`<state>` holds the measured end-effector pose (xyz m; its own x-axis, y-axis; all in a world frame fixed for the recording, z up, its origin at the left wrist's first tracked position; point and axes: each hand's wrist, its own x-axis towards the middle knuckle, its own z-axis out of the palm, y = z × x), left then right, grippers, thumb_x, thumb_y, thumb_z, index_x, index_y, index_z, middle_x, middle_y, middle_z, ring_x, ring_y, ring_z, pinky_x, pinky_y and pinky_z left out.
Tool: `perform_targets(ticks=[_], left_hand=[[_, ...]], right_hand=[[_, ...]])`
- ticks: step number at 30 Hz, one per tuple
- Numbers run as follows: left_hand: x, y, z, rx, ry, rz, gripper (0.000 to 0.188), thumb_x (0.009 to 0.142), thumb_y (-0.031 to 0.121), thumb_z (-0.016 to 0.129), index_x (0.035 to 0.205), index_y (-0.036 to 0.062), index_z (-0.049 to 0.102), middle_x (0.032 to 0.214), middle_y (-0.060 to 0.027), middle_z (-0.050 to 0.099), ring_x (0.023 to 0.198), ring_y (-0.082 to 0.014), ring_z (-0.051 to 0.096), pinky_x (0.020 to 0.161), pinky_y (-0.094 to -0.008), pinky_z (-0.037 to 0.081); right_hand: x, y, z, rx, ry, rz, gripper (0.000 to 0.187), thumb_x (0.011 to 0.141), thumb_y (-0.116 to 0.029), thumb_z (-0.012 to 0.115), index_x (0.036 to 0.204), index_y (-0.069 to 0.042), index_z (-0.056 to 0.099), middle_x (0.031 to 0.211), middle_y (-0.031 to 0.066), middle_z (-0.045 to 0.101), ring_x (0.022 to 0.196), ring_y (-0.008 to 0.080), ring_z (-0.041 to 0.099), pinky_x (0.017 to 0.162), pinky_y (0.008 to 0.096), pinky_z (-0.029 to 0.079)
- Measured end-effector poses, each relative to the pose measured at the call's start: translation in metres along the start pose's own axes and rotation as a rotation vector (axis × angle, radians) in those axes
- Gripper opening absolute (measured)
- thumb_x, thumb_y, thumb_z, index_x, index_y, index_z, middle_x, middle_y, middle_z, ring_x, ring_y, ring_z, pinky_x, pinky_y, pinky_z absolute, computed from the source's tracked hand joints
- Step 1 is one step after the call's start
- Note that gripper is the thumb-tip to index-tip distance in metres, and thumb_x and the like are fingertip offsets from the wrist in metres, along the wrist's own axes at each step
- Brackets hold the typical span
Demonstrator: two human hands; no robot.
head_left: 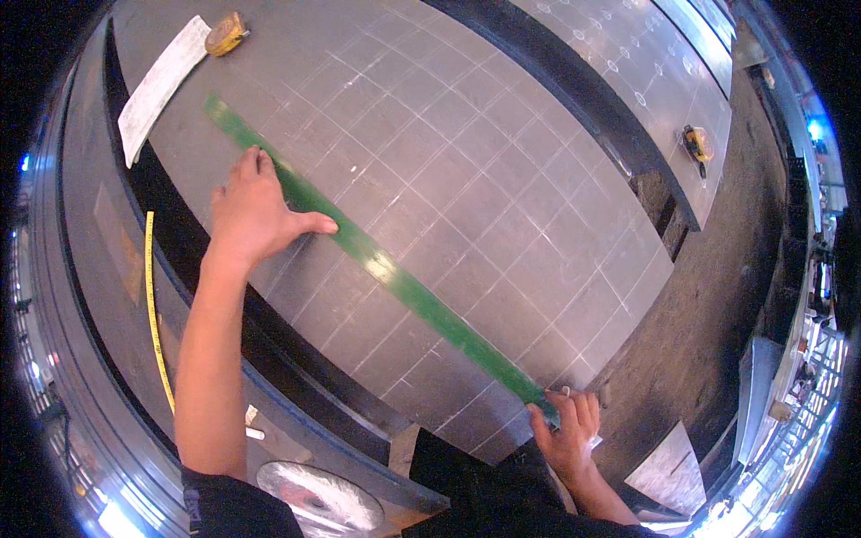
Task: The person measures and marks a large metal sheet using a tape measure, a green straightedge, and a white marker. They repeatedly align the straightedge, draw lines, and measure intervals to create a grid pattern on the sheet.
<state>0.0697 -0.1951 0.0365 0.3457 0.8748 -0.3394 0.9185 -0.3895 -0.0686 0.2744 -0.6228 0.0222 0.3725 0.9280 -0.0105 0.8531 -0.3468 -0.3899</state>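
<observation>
A long green straightedge [421, 300] lies diagonally across a grey metal plate [502, 206] scribed with a grid of pale lines. My left hand [256, 211] presses on its upper left part, thumb stretched along the strip and the fingers spread at its edge. At the strip's lower right end, by the plate's near edge, my right hand [567, 437] has its fingers bent round the tip. Something small and white shows at the right fingertips, with another white bit beside the palm; I cannot make out what they are.
A yellow tape measure [226, 34] and a curved white strip [160, 90] lie at the far left. A yellow measuring blade [154, 314] rests left of my forearm. Another tape measure [696, 148] sits on a second marked plate [619, 63]. Below is a round disc [323, 498].
</observation>
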Motion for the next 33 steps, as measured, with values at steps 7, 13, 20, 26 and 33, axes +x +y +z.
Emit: perform_targets(ticks=[7, 13, 20, 26, 33], left_hand=[[-0.002, -0.001, -0.001, 0.034, -0.015, -0.028, 0.141, 0.054, 0.073, 0.086, 0.151, -0.013, 0.031, 0.16, -0.0273, 0.033, 0.148, -0.0388, 0.036, 0.118, -0.0596, 0.032], [-0.006, -0.003, -0.003, 0.023, -0.043, -0.036, 0.138, 0.057, 0.072, 0.085, 0.152, -0.0132, 0.031, 0.162, -0.0264, 0.03, 0.149, -0.0386, 0.033, 0.116, -0.0669, 0.028], [-0.006, -0.006, 0.001, -0.032, -0.03, -0.029, 0.131, 0.059, 0.068, 0.086, 0.149, -0.0131, 0.037, 0.161, -0.0265, 0.032, 0.15, -0.039, 0.032, 0.116, -0.0682, 0.027], [-0.007, -0.004, 0.002, -0.074, 0.007, -0.03, 0.126, 0.057, 0.065, 0.089, 0.146, -0.0119, 0.043, 0.159, -0.0266, 0.035, 0.149, -0.0403, 0.033, 0.115, -0.0696, 0.027], [-0.008, -0.005, 0.01, -0.083, 0.07, -0.036, 0.124, 0.054, 0.063, 0.09, 0.144, -0.011, 0.046, 0.157, -0.0262, 0.037, 0.147, -0.0407, 0.035, 0.115, -0.0699, 0.028]], right_hand=[[0.08, -0.013, -0.037, 0.175, -0.293, -0.035, 0.03, 0.089, -0.001, 0.064, 0.118, -0.006, 0.067, 0.103, 0.0211, 0.065, 0.091, 0.04, 0.066, 0.077, 0.0468, 0.053], [0.243, -0.086, -0.004, 0.324, -0.245, -0.156, 0.015, 0.096, -0.011, 0.063, 0.111, -0.006, 0.063, 0.091, 0.0219, 0.07, 0.086, 0.0412, 0.07, 0.076, 0.0471, 0.054], [0.38, -0.18, 0.067, 0.409, -0.242, -0.312, 0.028, 0.082, -0.025, 0.081, 0.095, -0.002, 0.07, 0.077, 0.0148, 0.071, 0.073, 0.0243, 0.07, 0.07, 0.0381, 0.054], [0.423, -0.223, 0.112, 0.492, -0.082, -0.362, 0.027, 0.083, -0.021, 0.075, 0.104, -0.005, 0.076, 0.09, 0.0227, 0.073, 0.087, 0.0403, 0.072, 0.081, 0.0466, 0.056], [0.425, -0.235, 0.124, 0.487, -0.103, -0.496, 0.023, 0.084, -0.019, 0.069, 0.102, -0.006, 0.077, 0.095, 0.0216, 0.074, 0.091, 0.0411, 0.071, 0.085, 0.0477, 0.057]])
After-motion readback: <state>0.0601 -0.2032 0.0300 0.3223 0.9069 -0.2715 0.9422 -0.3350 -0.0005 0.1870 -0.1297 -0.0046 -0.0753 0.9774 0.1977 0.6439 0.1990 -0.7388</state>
